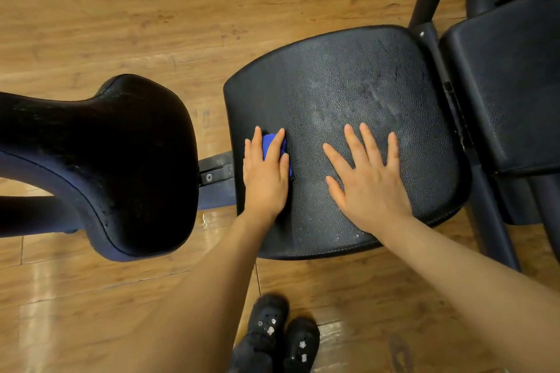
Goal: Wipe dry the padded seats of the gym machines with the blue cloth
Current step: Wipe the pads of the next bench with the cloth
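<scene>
From the head view, looking straight down, the left hand point(265, 174) lies on the blue cloth point(274, 150), fingers straight and only slightly parted, pressing it flat against the padded seat point(363, 94). The cloth is bunched into a small wad under the palm and fingers (only a strip of blue shows between the fingers and beside the thumb), so its long axis cannot be told for certain; the visible part runs along the fingers, away from the person. It sits at the seat's left edge, near the front corner.

The right hand point(368, 179) rests bare on the middle of the same seat, palm down, fingers spread wide and straight, holding nothing.

The seat is black and pebbled, with pale smeared patches across its surface; its wider side lies toward the back pad point(509, 79) at the right. Left of it, apart across a strip of wooden floor point(121, 9), is a second black pad point(121, 145). Black shoes point(281, 333) show at the bottom.
</scene>
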Demonstrator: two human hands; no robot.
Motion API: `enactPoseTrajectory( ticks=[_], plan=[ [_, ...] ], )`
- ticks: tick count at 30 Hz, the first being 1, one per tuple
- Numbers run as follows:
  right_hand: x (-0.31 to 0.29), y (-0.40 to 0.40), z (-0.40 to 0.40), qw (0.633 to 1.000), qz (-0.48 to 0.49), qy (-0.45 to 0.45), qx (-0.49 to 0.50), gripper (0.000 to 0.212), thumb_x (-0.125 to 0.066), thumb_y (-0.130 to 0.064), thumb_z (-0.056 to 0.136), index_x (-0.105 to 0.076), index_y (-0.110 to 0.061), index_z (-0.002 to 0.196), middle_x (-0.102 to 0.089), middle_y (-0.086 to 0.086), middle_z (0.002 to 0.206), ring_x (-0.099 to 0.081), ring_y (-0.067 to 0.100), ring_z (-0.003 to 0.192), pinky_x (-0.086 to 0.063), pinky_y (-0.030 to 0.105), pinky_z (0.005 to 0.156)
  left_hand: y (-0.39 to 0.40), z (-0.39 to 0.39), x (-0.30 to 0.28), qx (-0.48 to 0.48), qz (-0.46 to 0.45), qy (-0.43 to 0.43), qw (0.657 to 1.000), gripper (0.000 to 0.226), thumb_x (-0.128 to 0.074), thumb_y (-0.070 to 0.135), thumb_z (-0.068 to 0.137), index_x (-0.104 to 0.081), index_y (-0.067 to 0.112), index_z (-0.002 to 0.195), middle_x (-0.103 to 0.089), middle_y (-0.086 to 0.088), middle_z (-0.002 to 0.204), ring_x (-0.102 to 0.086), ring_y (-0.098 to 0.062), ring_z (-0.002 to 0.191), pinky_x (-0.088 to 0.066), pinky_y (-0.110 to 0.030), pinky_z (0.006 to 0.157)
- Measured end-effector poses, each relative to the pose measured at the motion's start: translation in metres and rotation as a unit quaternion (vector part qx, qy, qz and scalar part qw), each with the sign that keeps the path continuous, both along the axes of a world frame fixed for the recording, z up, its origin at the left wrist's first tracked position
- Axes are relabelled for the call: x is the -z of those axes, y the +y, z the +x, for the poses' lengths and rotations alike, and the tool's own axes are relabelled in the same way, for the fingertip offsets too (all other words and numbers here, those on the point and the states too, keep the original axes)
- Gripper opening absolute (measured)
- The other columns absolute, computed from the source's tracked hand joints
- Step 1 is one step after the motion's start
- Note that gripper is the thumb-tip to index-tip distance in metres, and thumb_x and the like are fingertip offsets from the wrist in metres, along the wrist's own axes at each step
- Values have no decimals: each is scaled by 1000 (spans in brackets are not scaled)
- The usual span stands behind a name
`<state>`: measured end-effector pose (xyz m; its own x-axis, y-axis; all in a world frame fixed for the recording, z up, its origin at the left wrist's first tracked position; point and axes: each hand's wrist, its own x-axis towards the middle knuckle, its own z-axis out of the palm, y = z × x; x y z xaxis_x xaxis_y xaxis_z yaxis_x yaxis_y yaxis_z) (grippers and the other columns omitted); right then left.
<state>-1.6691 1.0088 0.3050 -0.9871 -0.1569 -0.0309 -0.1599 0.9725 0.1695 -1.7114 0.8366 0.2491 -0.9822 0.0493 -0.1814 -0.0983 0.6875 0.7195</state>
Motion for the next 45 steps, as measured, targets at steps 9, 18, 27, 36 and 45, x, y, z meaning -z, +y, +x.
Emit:
enactPoseTrajectory(
  ticks=[9, 18, 27, 36, 45],
  plan=[
    [-1, 0, 0, 1000, 8, -13, 5, 59, -33, -46, 91, -46, -23, 144, -32, 19, 155, -24, 39, 144, -11, 66, 114, 1, 117, -1, -8, -5, 32, 999, 48, -30, 38, 99, -46, 28, 143, -20, -4, 161, -13, -25, 149, -19, -42, 117],
    [-2, 1, 0, 1000, 3, -9, 1, 58, -37, -45, 91, -49, -22, 143, -33, 20, 154, -26, 39, 144, -13, 67, 113, 3, 92, 0, 7, -3, 39, 999, 50, -29, 39, 98, -49, 25, 142, -22, -8, 160, -14, -29, 148, -13, -38, 117],
    [-1, 0, 0, 1000, 3, -4, 0, 59, -35, -46, 91, -48, -23, 143, -33, 19, 154, -25, 39, 144, -11, 66, 114, 13, -2, -6, 2, 14, 39, 999, 43, -43, 22, 103, -43, 24, 146, -16, -11, 161, -9, -32, 149, -10, -36, 118],
    [0, 0, -1, 1000, 1, -4, 1, 59, -34, -46, 91, -48, -23, 144, -32, 20, 154, -25, 39, 144, -12, 67, 113, 8, 49, -5, 29, -1, 60, 998, 49, -32, 35, 99, -47, 21, 144, -24, -13, 159, -16, -34, 148, -13, -37, 118],
    [1, 0, 0, 1000, 1, -5, 1, 58, -33, -45, 92, -48, -22, 143, -32, 19, 155, -25, 39, 145, -10, 66, 114, -2, 130, -5, 20, 1, 28, 999, 47, -28, 39, 100, -41, 34, 145, -12, 8, 162, 0, -14, 151, -9, -29, 118]
  ],
)
